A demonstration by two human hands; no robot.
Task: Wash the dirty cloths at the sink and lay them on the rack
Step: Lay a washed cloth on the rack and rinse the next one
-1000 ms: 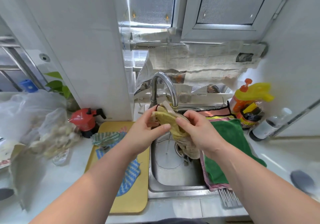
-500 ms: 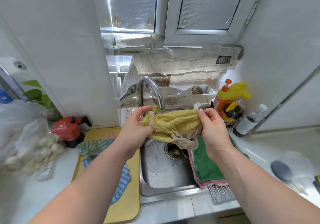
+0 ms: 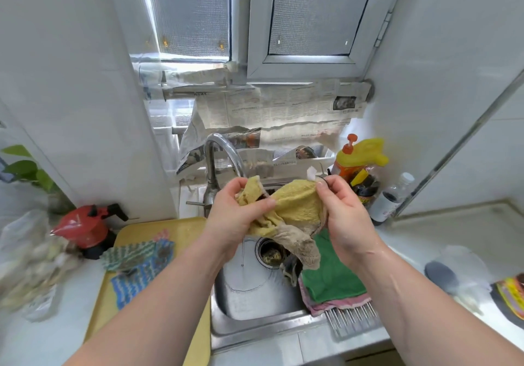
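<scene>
Yellow cloth [image 3: 297, 207] now sags lower over sink [image 3: 246, 289]; left hand [image 3: 238, 221], right hand [image 3: 346, 218] each w/ grip closed on an end.

Left forearm [image 3: 158, 294] and wet right forearm [image 3: 397, 286] are bare.

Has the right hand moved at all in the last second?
Yes. The right hand has pulled rightward, away from the faucet and toward the detergent bottle, spreading the yellow cloth.
</scene>
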